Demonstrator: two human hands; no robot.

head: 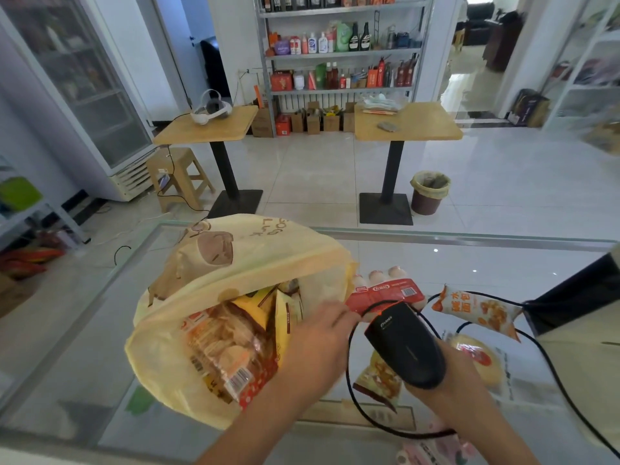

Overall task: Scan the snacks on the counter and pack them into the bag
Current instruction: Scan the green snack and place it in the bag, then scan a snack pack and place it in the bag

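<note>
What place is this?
Most likely a small shop. Shelves of bottles line the back, the right hand aims a barcode scanner at a red drink pack the left hand holds, over a glass counter beside a bag of snacks.

Right hand [448,375] gripping scanner [404,344], left hand [318,337] touching red drink pack [385,294], yellow bag [268,253] open
</note>
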